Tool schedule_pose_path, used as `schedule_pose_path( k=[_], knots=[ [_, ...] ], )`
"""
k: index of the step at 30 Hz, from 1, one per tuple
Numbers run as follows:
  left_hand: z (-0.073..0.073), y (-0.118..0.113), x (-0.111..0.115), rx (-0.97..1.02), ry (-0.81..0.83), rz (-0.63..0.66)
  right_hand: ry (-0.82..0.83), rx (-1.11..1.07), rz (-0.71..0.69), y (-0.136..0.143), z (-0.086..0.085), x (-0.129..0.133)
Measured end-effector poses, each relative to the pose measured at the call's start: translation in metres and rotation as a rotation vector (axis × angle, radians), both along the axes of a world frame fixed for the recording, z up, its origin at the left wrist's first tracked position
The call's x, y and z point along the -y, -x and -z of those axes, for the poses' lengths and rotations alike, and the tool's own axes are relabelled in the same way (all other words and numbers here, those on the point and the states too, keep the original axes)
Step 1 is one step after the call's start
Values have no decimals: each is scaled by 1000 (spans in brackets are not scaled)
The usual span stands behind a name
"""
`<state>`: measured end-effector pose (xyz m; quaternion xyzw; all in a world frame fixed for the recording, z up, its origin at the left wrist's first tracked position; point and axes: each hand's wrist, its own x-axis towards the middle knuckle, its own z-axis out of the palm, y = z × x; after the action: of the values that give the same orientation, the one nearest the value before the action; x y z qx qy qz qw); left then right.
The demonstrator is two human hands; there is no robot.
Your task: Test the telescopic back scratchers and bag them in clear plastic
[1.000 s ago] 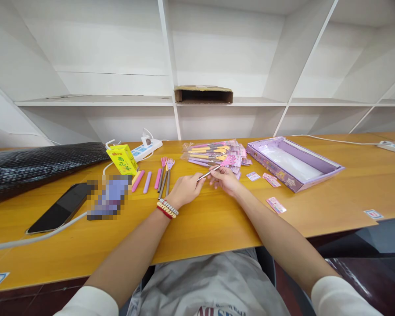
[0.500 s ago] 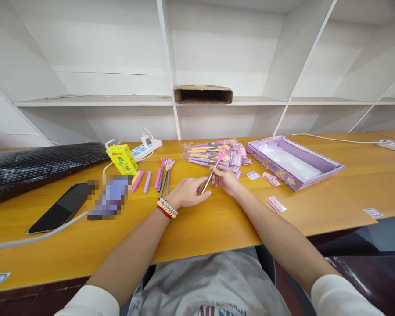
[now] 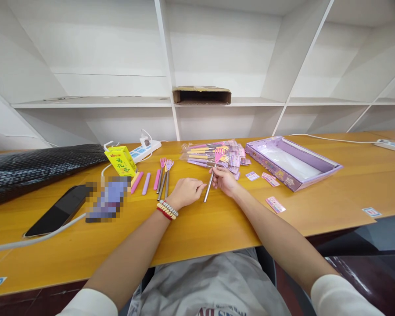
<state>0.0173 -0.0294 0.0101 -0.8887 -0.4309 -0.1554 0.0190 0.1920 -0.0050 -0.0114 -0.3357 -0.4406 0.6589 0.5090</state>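
My right hand pinches the metal rod of a pink claw-headed scratcher, its claw up and its lower end pointing down toward me. Just left of the rod, my left hand has its fingers curled together; whether something small is inside is hidden. Several scratchers with pink, yellow and purple claws lie left of my left hand. Beside them are loose pink, yellow and purple handle sleeves. Beyond my right hand sits a pile of bagged scratchers with printed cards.
An open purple box stands at the right, with small cards before it. At the left are a yellow carton, a phone, a power strip, a cable and a black wrapped bundle.
My left hand has come off the scratcher's rod and its fingers have curled in. The scratcher, still in my right hand, has tilted to a steeper angle.
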Motion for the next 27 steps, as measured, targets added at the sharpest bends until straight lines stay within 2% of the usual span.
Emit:
schedule_pose_path(
  k=[4,11,14,17,20,24,27],
  knots=[
    [2,3,-4,23,-20,-43,10,17,18,2,2,-1],
    [11,5,-11,71,28,-3,19,79,57,3,6,-3],
    [9,8,-15,140,-22,-44,9,95,60,3,6,-3],
    [-2,20,-20,120,-147,-225,3,109,71,3,4,-2],
    [-16,44,-27,28,-168,-556,-5,115,86,3,3,-1],
    [-26,81,-38,32,41,-887,-14,120,82,4,3,-1],
    [-23,98,-46,85,169,-994,-19,136,82,5,4,-1]
  ],
)
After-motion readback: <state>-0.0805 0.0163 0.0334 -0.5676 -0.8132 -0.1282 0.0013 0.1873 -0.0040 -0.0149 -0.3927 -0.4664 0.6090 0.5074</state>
